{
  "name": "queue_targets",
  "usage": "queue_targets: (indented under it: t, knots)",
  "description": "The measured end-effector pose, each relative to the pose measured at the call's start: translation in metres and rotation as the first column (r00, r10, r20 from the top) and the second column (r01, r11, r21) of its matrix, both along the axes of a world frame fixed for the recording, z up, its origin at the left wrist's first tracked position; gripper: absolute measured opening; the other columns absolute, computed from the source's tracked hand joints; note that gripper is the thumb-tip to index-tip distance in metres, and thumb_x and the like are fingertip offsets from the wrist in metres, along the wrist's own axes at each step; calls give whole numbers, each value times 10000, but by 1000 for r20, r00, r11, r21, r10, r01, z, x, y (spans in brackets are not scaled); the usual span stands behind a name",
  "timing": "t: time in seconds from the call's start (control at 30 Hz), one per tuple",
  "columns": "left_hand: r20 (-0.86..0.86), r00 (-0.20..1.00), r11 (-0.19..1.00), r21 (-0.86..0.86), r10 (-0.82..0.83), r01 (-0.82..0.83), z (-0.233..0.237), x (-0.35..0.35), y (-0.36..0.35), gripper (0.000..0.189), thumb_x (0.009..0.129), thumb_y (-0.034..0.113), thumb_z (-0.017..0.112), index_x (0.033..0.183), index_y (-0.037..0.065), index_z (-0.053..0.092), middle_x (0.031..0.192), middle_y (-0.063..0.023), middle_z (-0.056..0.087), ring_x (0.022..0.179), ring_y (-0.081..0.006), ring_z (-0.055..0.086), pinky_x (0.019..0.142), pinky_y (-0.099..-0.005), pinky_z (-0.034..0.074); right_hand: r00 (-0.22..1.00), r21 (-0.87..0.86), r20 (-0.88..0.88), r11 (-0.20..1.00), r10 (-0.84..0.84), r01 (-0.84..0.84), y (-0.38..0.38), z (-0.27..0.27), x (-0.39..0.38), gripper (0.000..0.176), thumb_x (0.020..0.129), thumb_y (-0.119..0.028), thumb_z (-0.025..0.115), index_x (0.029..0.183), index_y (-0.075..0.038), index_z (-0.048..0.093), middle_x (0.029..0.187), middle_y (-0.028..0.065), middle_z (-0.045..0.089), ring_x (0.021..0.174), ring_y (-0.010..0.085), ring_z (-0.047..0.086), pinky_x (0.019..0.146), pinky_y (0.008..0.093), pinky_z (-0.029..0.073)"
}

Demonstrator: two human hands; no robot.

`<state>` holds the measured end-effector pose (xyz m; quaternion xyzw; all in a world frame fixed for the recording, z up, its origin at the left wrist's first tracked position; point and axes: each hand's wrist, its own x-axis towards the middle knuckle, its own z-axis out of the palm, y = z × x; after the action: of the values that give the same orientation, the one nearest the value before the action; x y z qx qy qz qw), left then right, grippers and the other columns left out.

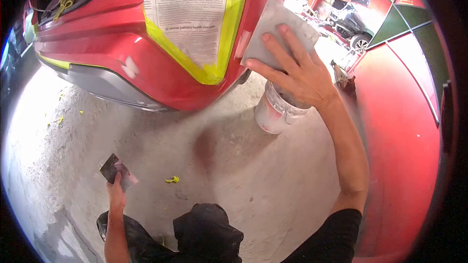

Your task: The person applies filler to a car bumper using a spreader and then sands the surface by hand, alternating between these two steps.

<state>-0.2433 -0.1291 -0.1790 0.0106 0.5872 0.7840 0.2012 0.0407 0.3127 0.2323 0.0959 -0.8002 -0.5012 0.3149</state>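
Note:
My right hand lies with spread fingers on a grey sheet, which rests against the side of a red car body. Beside it, newspaper framed by yellow tape covers an area of the car's corner. My left hand, low at the left, pinches a dark, flat piece with a pinkish part at its right side; what it is, I cannot make out. Below my right hand stands a whitish bucket, partly hidden by that hand.
A scrap of yellow tape lies on the dusty concrete floor. A red panel or wall runs along the right. Car parts and a wheel are in the bright background. Yellow-green cloth or tape hangs at the upper left.

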Motion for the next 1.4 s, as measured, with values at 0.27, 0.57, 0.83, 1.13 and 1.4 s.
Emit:
queue_targets:
  t: [0.27, 0.57, 0.83, 1.13, 1.4]
  knots:
    - [-12, 1000, 1000, 7, 22, -22, 20, 10, 1, 264, 941, 122, 625, 1156, -31, 609, 1019, -116, 687, 883, -232, 691, 781, -364, 571, 1000, 48, -21, 999, 7, -6, 13, 3, -1, 602, 851, -219, 599, 1421, -351, 457, 1427, 18, 496, 1344, 307, 440, 761, 333, 547]
    - [53, 999, 998, 61, -4, 1, 23, 10, 1, 244, 959, 125, 593, 1155, -20, 600, 1011, -128, 680, 871, -265, 690, 746, -419, 587, 999, 60, -3, 997, 49, -49, 12, 6, -10, 629, 838, -145, 597, 1395, -419, 491, 1432, -22, 501, 1290, 287, 502, 627, 266, 510]
    - [94, 995, 998, 48, 30, -35, 11, 6, 4, 259, 939, 122, 624, 1162, -9, 613, 1010, -113, 698, 859, -250, 702, 767, -382, 577, 1000, 53, 25, 998, 15, -16, 13, 7, -12, 672, 823, -210, 615, 1452, -339, 419, 1450, -9, 459, 1357, 298, 417, 872, 398, 536]
    - [78, 997, 998, 48, 25, -29, 17, 9, 4, 246, 938, 119, 625, 1150, -6, 629, 985, -110, 707, 856, -247, 705, 761, -374, 576, 1000, 6, 22, 1000, 14, -14, 11, 6, -6, 638, 816, -229, 618, 1422, -347, 457, 1435, -3, 479, 1356, 308, 413, 914, 421, 529]
    - [98, 995, 998, 55, 13, -18, 8, 4, 3, 261, 934, 130, 638, 1156, -5, 621, 1001, -116, 703, 859, -245, 704, 767, -377, 577, 999, 10, 39, 1000, -26, 26, 6, 7, -11, 596, 826, -252, 625, 1399, -345, 492, 1427, -1, 493, 1347, 305, 428, 889, 408, 533]
